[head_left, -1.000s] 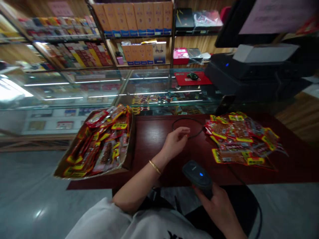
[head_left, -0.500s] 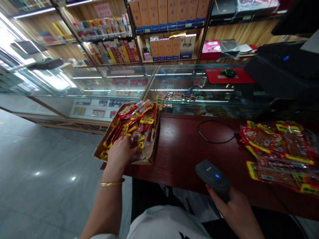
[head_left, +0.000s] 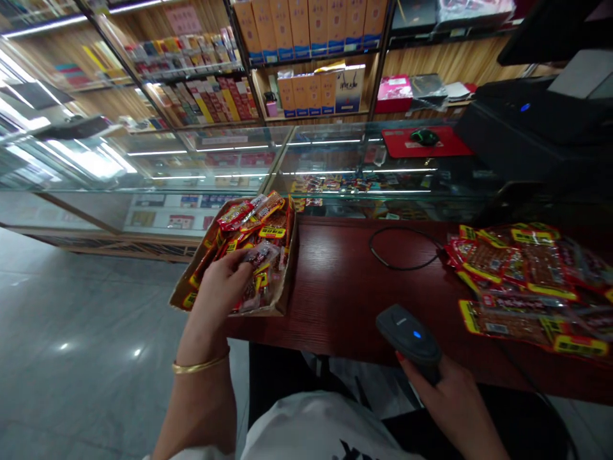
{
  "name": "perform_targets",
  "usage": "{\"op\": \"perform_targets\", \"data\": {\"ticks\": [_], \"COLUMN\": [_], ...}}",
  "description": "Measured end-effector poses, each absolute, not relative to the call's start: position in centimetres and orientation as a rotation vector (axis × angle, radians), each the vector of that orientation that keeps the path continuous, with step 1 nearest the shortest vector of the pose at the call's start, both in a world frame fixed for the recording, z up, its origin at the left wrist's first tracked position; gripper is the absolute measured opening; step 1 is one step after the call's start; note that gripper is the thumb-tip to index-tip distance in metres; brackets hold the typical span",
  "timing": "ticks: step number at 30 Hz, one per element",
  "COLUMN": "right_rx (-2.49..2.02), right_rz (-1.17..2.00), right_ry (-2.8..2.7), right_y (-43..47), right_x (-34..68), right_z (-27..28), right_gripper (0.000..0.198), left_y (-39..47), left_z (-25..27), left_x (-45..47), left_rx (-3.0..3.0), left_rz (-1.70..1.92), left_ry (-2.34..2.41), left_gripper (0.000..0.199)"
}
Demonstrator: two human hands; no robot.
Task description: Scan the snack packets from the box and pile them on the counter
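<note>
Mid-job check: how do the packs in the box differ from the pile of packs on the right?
The box packs sit inside a cardboard box; the pile lies loose on the table. The left hand is at the box packs, while neither hand touches the pile. The box packs are at the table's left end, the pile toward its right. Both show red and yellow wrapping and overlapping packs.

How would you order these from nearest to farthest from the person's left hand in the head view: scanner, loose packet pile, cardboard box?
1. Cardboard box: at the left hand, which reaches into it.
2. Scanner: rightward, held in the right hand.
3. Loose packet pile: farther right, on the table.
</note>
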State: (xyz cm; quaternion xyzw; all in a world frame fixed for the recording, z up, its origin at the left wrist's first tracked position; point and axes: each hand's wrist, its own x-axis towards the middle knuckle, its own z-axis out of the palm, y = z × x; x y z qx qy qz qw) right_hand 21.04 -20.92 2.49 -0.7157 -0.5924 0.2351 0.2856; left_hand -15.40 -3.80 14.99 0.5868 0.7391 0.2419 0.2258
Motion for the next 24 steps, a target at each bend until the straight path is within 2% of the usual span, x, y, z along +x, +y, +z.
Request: {"op": "perform_targets", "data": {"ticks": [3, 8, 13, 24], "right_rx": [-1.917, -1.903, -1.849, -1.829], "right_rz": [0.628, 0.594, 0.586, 0.617], "right_ry": [-1.555, -1.521, -1.555, -1.559], "right_y": [-21.0, -21.5, -21.7, -21.1], "right_x": [20.8, 20.7, 20.7, 20.3], "right_z": [2.9, 3.5, 3.9, 4.8], "right_gripper": [0.036, 0.036, 0.030, 0.028], "left_y": [-4.3, -3.4, -2.2, -1.8], "left_z": [15.7, 11.0, 6.2, 4.2], "left_x": [-12.0, -5.2, -2.5, -3.3], "left_rx": [1.420, 1.422, 1.546, 1.752], "left_rz": [0.949, 0.756, 0.575, 0.429], "left_ry": [1.538, 1.111, 1.058, 1.140], "left_gripper": [0.057, 0.046, 0.045, 0.047]}}
